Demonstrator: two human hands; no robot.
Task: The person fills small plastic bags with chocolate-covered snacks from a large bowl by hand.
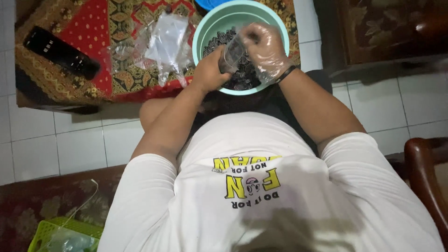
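The left hand (210, 70) pinches a small clear bag (232, 53) upright over the bowl (205, 28), while the gloved right hand (266, 46), grip pressed together, sits directly above its mouth

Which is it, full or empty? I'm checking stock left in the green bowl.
Partly full: the green bowl holds dark striped pieces across its bottom, well below the rim.

A pale turquoise bowl (205, 32) at the top centre of the frame holds dark pieces streaked with white (245, 77), and it sits on a red and gold patterned cloth (93, 46) with small gold dots. At the upper left lies a black remote (60, 52); a lime-green basket (51, 233) shows at the lower left. The white shirt (261, 186) carries yellow and black print, the floor tiles (70, 149) are white.
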